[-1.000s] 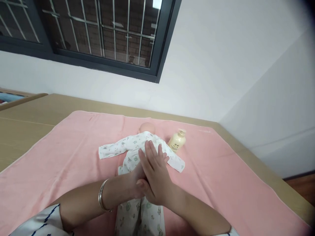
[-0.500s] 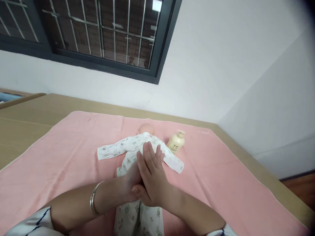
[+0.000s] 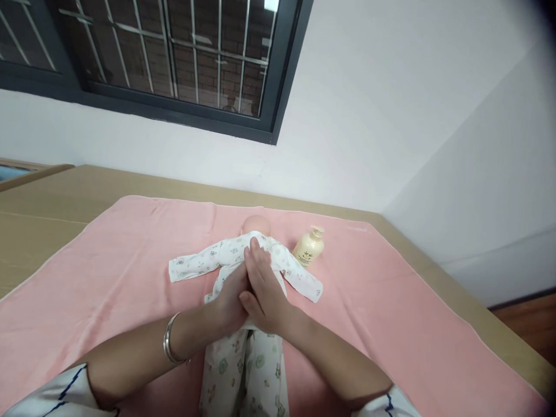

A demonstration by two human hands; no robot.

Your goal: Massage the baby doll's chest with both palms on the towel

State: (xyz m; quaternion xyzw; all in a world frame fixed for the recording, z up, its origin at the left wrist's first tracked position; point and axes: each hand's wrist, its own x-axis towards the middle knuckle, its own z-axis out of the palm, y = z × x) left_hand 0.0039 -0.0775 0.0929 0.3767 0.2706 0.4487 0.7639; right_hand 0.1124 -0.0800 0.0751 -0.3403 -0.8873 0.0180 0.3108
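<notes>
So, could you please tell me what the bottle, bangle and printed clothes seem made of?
The bottle: probably glossy plastic, judging by its smooth, shiny cream body, though glass is possible. The bangle: likely polished metal, given its silvery sheen. The clothes: apparently thin, matte fabric, perhaps cotton, since they drape softly without shine.

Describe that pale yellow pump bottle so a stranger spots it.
Find the pink cloth, then the white patterned long-sleeved top on it. Beside the sleeve at picture right is the pale yellow pump bottle, set apart from both by its gloss and dark print.
</notes>
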